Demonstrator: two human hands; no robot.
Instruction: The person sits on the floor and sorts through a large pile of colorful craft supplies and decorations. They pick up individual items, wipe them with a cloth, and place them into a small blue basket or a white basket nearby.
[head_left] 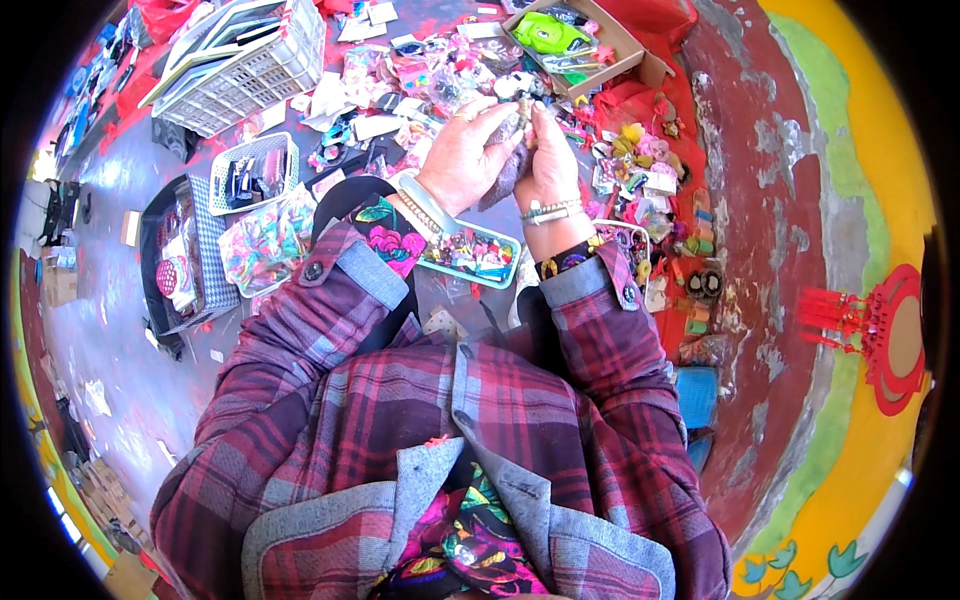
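Both of my hands are raised close together over a pile of small accessories. Between them is a soft grey-purple piece, like cloth or plush, its exact kind unclear. My left hand closes on it from the left, and my right hand holds its right side. A small tan bit shows at the top between the fingertips. Below my wrists is a pale green-rimmed tray full of colourful small pieces.
At the left are a white basket, a dark checked bin and a bag of colourful pieces. A large grey crate stands far left. A cardboard box holds a bright green package. A blue stool-like thing is at the right.
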